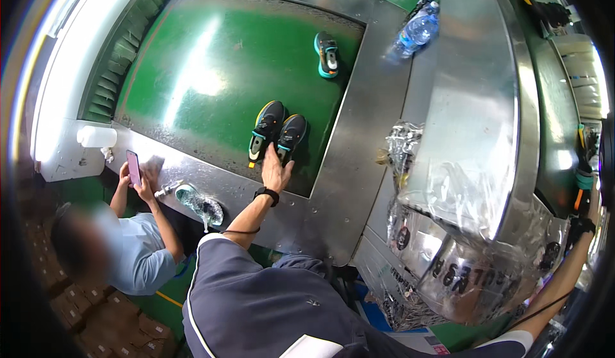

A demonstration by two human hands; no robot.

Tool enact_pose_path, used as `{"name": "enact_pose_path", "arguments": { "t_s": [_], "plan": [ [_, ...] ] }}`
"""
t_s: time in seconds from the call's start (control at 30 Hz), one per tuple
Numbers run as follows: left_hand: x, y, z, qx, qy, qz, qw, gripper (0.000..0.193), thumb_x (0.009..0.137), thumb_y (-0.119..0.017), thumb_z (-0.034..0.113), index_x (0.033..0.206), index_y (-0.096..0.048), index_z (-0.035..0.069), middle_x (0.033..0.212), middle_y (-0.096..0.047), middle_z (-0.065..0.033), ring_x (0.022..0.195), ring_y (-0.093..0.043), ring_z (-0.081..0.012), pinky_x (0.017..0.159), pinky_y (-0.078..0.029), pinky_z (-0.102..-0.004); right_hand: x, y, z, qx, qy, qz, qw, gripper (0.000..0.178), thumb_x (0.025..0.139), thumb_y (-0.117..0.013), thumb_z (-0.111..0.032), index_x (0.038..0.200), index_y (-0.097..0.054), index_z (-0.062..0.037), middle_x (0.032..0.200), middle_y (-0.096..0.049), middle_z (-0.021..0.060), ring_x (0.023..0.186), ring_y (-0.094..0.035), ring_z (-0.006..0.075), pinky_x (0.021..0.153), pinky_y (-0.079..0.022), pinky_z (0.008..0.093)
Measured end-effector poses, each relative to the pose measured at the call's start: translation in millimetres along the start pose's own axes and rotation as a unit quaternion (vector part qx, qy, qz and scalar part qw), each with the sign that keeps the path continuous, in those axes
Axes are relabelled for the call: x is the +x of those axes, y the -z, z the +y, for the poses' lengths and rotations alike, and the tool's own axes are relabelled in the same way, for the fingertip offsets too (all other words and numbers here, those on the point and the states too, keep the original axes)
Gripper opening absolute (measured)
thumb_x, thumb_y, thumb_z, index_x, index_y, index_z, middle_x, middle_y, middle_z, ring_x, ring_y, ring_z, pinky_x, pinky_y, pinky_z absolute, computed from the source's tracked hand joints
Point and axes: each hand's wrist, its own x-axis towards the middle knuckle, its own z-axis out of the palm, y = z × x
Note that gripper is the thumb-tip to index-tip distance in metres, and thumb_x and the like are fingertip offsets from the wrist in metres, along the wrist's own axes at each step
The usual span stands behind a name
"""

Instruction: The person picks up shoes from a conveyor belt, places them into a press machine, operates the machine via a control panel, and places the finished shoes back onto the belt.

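On green belt (262, 50), see two shoes (268, 124) together, maybe kept paired, by left grip (277, 173), spread and empty; can't tell about right grip (582, 226).

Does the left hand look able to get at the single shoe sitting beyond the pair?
Probably yes, with a forward stretch. The left hand looks empty; the paired shoes stand just ahead of it, but bare green surface to their right seems to leave a way around to the single shoe.

Left hand (276, 171) extends palm-down; right arm (556, 294) stretches sideways.
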Motion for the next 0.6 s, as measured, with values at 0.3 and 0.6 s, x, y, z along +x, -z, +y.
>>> {"name": "enact_pose_path", "arguments": {
  "t_s": [0.3,0.6],
  "plan": [
    [-146,72,132,-0.266,-0.057,-0.553,0.788,0.038,0.089,-0.070,0.014,0.121,-0.058,-0.001,0.113,-0.067,-0.0113,0.105,-0.063,-0.0220,0.090,-0.051,-0.0350,-133,-31,-74,-0.046,0.163,0.104,0.980,0.054,0.083,-0.070,-0.041,0.119,-0.056,-0.0027,0.105,-0.063,0.0074,0.098,-0.058,0.0167,0.086,-0.046,0.0304],
    [-277,81,338,-0.454,-0.262,-0.705,0.477,0.079,0.081,-0.079,0.026,0.141,-0.037,-0.002,0.137,-0.049,-0.0186,0.125,-0.050,-0.0300,0.105,-0.040,-0.0440,-414,-40,-52,-0.207,0.458,0.374,0.780,0.098,0.054,-0.085,-0.032,0.136,-0.040,-0.0036,0.114,-0.053,0.0187,0.096,-0.055,0.0292,0.084,-0.045,0.0437]
  ]
}}
